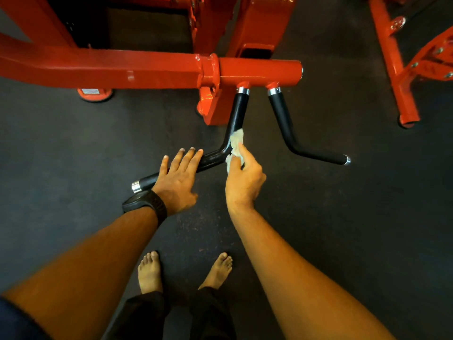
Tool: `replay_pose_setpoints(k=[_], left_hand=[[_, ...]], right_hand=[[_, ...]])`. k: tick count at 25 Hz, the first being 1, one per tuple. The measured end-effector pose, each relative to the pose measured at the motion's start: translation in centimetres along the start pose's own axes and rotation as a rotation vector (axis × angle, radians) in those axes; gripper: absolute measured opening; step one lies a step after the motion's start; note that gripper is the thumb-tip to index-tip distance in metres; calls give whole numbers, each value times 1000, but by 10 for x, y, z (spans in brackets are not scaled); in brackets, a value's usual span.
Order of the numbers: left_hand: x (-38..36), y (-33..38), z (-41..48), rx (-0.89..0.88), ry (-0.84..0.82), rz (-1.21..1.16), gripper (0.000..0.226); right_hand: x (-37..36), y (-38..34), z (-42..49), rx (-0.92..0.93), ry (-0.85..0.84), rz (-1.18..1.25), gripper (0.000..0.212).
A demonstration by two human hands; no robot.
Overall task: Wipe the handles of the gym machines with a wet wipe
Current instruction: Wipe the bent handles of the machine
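Two bent black handles hang from the orange machine arm [147, 67]. The left handle [239, 109] bends toward me and ends in a chrome cap. My right hand [242, 179] pinches a crumpled white wet wipe [235, 141] against that handle's bend. Flat on the lower stretch of the same handle, near the chrome end, lies my left hand [177, 179] with its fingers straight. The right handle [285, 123] is untouched and runs out to the right.
Another orange machine frame [397, 69] stands at the right. The machine's base post [215, 106] and a round foot [95, 93] sit on the dark rubber floor [343, 217]. My bare feet [149, 272] stand below the handles.
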State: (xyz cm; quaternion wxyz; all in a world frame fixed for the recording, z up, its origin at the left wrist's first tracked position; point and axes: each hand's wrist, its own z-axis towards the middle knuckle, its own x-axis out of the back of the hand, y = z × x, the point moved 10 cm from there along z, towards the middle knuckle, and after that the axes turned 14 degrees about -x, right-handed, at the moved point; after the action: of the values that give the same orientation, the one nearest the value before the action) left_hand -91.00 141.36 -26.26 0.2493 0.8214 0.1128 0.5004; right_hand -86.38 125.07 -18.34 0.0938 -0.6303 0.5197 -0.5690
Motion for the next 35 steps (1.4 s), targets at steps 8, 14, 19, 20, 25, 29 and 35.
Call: replay_pose_setpoints(k=[8, 14, 19, 20, 25, 29, 35], left_hand=[[67, 83, 73, -229, 273, 44, 100], [80, 102, 128, -239, 226, 327, 100], [89, 101, 147, -341, 219, 491, 100], [92, 100, 150, -337, 221, 474, 101], [88, 102, 152, -234, 313, 333, 104], [89, 104, 153, -238, 359, 340, 100], [91, 104, 153, -236, 403, 356, 94]], right_hand=[[55, -66, 73, 362, 53, -155, 38], [42, -71, 119, 513, 120, -527, 44], [26, -70, 134, 457, 184, -553, 47], [22, -72, 134, 455, 175, -532, 51], [10, -71, 139, 395, 178, -540, 52], [19, -59, 143, 343, 162, -515, 49], [6, -84, 149, 570, 148, -587, 47]])
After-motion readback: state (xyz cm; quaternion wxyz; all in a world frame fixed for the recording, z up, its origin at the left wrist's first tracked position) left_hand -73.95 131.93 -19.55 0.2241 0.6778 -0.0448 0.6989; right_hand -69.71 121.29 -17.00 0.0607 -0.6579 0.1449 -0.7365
